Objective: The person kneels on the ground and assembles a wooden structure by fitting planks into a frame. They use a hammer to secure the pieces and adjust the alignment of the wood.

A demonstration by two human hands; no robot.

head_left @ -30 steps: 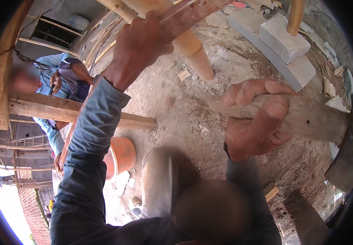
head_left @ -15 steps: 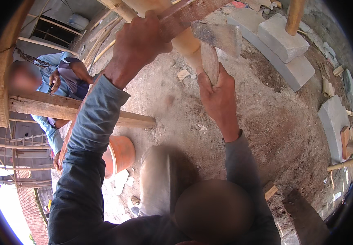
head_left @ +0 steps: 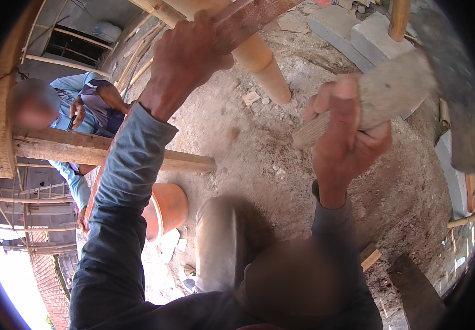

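My left hand [head_left: 191,66] is wrapped round a reddish-brown wooden beam [head_left: 251,22] at the top of the view. In my right hand [head_left: 344,140] is a hatchet, closed in my fingers by its pale wooden handle [head_left: 397,85]. The hatchet's dark metal head [head_left: 460,99] is raised at the far right, large and smeared by motion. Below the beam a thick bamboo pole [head_left: 270,74] slants down between my hands, apart from the hatchet.
A squared timber [head_left: 155,157] juts in from the left, above an orange bucket [head_left: 170,206]. Behind it a person in blue [head_left: 92,91] holds something small and dark. Grey blocks [head_left: 377,36] lie at the far right. A dark board [head_left: 416,294] rests near the lower right.
My right hand has swung the hatchet from beside the beam to the right, and it now appears larger. The bamboo pole's lower end has come into sight. My left hand keeps its hold.
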